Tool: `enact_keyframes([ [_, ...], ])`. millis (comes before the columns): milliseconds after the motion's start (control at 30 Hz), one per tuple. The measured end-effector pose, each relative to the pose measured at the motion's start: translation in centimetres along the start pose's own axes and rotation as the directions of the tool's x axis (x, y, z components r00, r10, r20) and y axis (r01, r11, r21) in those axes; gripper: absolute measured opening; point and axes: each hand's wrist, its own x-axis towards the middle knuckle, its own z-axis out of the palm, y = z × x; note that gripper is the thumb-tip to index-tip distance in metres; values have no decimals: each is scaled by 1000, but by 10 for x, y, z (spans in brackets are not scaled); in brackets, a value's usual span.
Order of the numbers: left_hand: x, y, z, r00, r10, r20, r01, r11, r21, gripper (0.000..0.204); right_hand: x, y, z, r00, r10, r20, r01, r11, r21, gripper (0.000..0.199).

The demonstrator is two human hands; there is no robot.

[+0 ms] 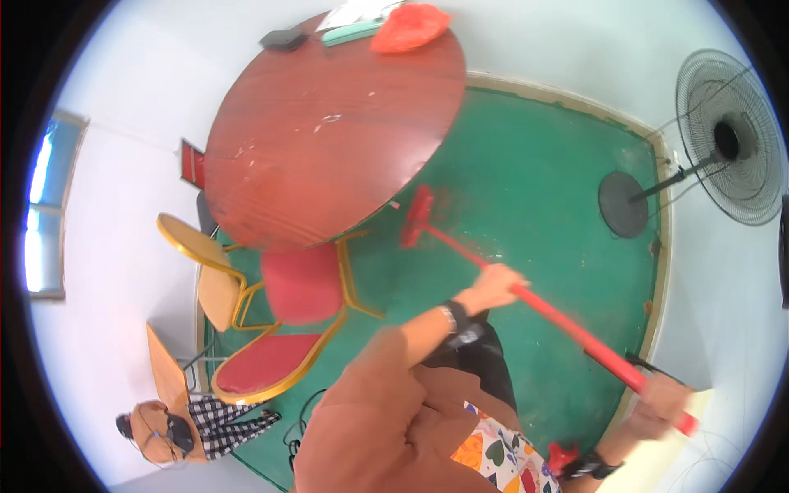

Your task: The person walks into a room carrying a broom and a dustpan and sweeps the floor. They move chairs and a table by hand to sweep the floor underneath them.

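Observation:
A long red broom slants across the view, its blurred red head low over the green floor beside the table's edge. My left hand is closed round the handle at its middle, with a dark strap on that wrist. Near the handle's upper end, at lower right, my right hand is wrapped round it and somewhat smeared by motion. The bristles are too blurred to make out. A small pale scrap shows by the table's edge, close to the broom head.
A round reddish-brown table holds a red plastic bag and a teal case. Left of me stand a red-seated chair and a tan-backed chair. A black pedestal fan stands by the right wall. Another person is at lower left.

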Motion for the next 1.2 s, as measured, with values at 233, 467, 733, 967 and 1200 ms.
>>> enact_keyframes([
  [233,-80,-110,60,875,-421,239,258,823,506,14,-79,88,15,896,407,-178,-427,677,-600,19],
  [467,15,48,180,851,46,524,-79,996,40,18,-75,-61,-16,918,25,-396,-299,701,-648,30],
  [733,71,30,46,959,181,218,-120,957,-266,15,-62,-56,-13,848,-360,-390,79,812,-578,30],
  [967,28,-231,-12,985,-152,87,100,897,430,10,-29,175,97,826,138,-546,-470,704,-533,13],
  [1200,63,-60,71,761,212,613,-229,972,-53,20,-73,41,88,775,-71,-628,-448,640,-624,23],
])
